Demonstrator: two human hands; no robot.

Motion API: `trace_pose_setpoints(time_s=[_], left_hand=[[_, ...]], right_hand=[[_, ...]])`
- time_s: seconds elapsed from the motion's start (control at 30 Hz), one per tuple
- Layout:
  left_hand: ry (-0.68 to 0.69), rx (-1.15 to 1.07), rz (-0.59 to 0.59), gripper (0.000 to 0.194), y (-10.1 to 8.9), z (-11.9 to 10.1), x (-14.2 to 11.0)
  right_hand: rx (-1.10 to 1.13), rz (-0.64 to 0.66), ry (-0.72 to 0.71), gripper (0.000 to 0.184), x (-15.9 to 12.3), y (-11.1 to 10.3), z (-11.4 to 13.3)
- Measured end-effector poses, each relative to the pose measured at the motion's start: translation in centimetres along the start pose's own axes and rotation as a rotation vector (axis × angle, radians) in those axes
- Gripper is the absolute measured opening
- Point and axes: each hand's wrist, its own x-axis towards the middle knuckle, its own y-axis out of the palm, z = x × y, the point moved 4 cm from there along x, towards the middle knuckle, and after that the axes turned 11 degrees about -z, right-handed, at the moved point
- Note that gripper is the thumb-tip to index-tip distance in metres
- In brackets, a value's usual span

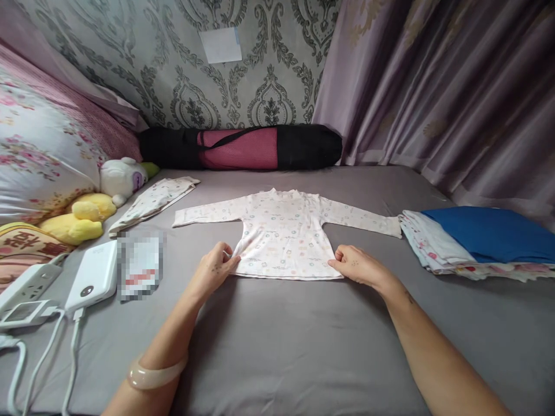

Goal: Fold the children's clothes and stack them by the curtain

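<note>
A small long-sleeved shirt (284,231), pale with a fine coloured print, lies flat on the grey bed sheet (295,341). Its sleeves stretch out to both sides and its collar points away from me. With the fingers closed, my left hand (217,263) pinches the lower left side of the shirt near the hem. On the opposite side my right hand (358,264) grips the lower right edge in the same way. A pale bangle (156,374) circles my left wrist.
Folded clothes (485,240) topped with blue cloth lie at right, near the sleeve end. At left are printed trousers (156,199), a power bank (93,274) with cables, a power strip (30,289) and plush toys (87,216). A black-and-pink rolled bag (238,148) lies along the wall.
</note>
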Motion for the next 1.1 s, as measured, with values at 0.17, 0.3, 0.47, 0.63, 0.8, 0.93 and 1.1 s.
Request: trace_pose_setpoints(time_s=[0.17, 0.3, 0.47, 0.63, 0.8, 0.93, 1.1], left_hand=[[-0.008, 0.029, 0.032, 0.027, -0.2, -0.2, 0.1], [-0.07, -0.068, 0.102, 0.042, -0.2, -0.6, 0.7], [-0.178, -0.233, 0.135, 0.059, 0.2, -1.1, 3.0], [-0.248, -0.286, 0.06, 0.058, 1.2, -2.4, 5.1], [-0.146, -0.305, -0.02, 0.055, 2.2, -2.7, 5.9], [0.026, -0.127, -0.097, 0.039, 2.3, -2.4, 6.2], [0.202, 0.11, -0.117, 0.035, 2.7, -2.4, 6.3]], right_hand=[[-0.056, 0.025, -0.023, 0.017, -0.1, -0.2, -0.2], [-0.107, 0.003, -0.036, 0.017, -0.1, -1.1, 0.6], [-0.017, -0.188, -0.225, 0.027, 1.6, -1.3, 4.6], [0.006, -0.228, -0.477, 0.048, 5.1, 2.3, 8.6], [-0.015, -0.173, -0.387, 0.065, 6.8, 5.1, 9.9], [-0.012, -0.157, -0.449, 0.065, 5.8, 5.7, 11.3], [0.01, -0.115, -0.625, 0.064, 3.1, 6.5, 13.9]])
